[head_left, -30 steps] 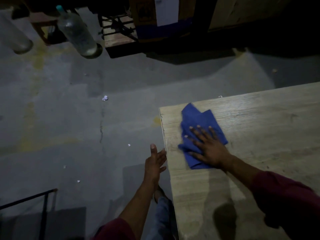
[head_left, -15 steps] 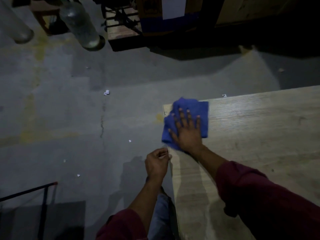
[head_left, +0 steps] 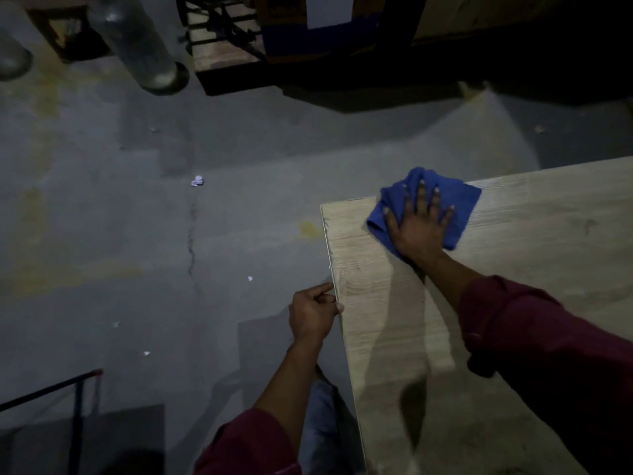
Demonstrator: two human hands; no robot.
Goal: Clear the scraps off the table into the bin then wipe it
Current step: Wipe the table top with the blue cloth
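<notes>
A blue cloth (head_left: 460,204) lies on the far left corner of the light wooden table (head_left: 531,255), its upper edge hanging a little past the table's far edge. My right hand (head_left: 419,228) presses flat on the cloth with straight, spread fingers. My left hand (head_left: 313,313) is beside the table's left edge, fingers curled, with fingertips touching the edge. Whether it holds anything is hidden. No scraps show on the visible tabletop.
Small white paper scraps (head_left: 197,181) lie scattered on the grey concrete floor left of the table. Large clear bottles (head_left: 137,39) stand at the far left beside a wooden pallet (head_left: 219,53) and dark boxes. A black metal frame (head_left: 78,392) stands at the lower left.
My right hand has slid the cloth from the table's left edge toward the far edge and to the right. My left hand has gone from open to curled at the table's edge.
</notes>
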